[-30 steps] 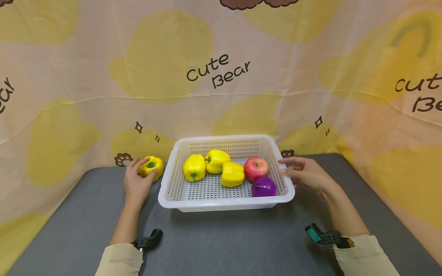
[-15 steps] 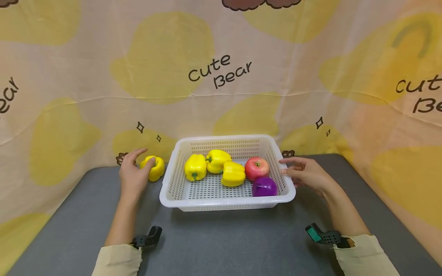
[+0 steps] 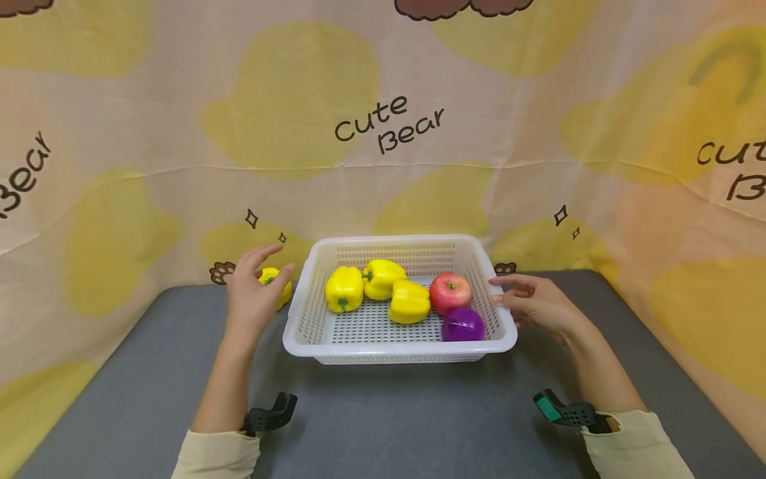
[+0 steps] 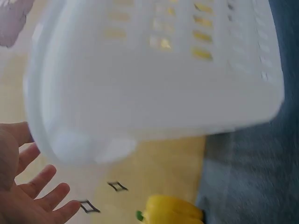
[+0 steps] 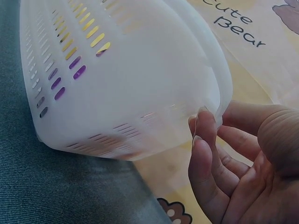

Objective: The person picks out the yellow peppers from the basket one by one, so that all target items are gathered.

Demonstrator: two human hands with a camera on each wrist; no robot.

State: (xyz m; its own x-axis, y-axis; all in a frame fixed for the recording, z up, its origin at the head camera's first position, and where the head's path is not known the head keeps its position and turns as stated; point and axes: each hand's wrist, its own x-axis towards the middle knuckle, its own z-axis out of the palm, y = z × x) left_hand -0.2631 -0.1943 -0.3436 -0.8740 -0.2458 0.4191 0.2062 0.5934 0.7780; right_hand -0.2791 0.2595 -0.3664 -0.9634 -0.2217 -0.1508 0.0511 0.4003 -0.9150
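Observation:
A white perforated plastic basket [image 3: 401, 349] sits mid-table in the head view. Inside it are three yellow bell peppers [image 3: 345, 286], a red apple [image 3: 451, 294] and a shiny round purple item [image 3: 463, 324]. My right hand [image 3: 541, 307] grips the right rim, thumb and fingertips on either side of it in the right wrist view. To the left of the basket, my left hand [image 3: 254, 296] is raised with fingers spread and holds nothing. Behind it, partly hidden by the thumb, another yellow bell pepper [image 4: 170, 211] lies outside the basket. In the left wrist view, the fingers are close to the basket's rim.
The grey table [image 3: 395, 419] reaches back to a hanging cloth [image 3: 287, 100] printed with yellow patches and lettering. Black wrist straps with camera mounts [image 3: 272, 414] are on both arms.
My left hand has let go of the pepper beside the basket, lifted, and swung back toward the basket. The right hand keeps its grip on the rim. The view has shifted slightly.

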